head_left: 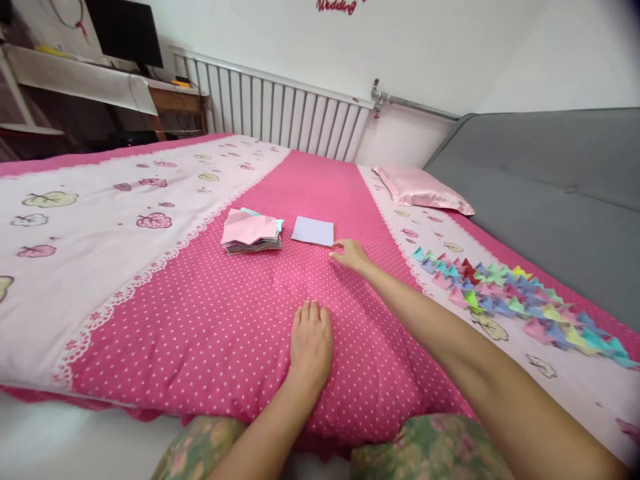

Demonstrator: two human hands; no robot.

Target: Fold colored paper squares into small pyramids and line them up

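My left hand (311, 340) lies flat on the pink dotted bedspread (240, 313), palm down with the fingers stretched forward. My right hand (351, 256) reaches farther out, its fingertips at the near right corner of a small stack of square lavender paper (313, 231). Its thumb and forefinger look apart; whether they touch the paper I cannot tell. Left of that stack sits a thicker, uneven pile of coloured paper (250, 230), with a creased pink sheet on top and a mint-green one sticking out behind.
Many small folded paper pieces (500, 293) in mixed colours stand in rows on the right of the bed. A pink satin pillow (423, 189) lies beyond them against the grey headboard (545, 180). A desk with a monitor (125, 33) and a radiator (280, 100) are at the back.
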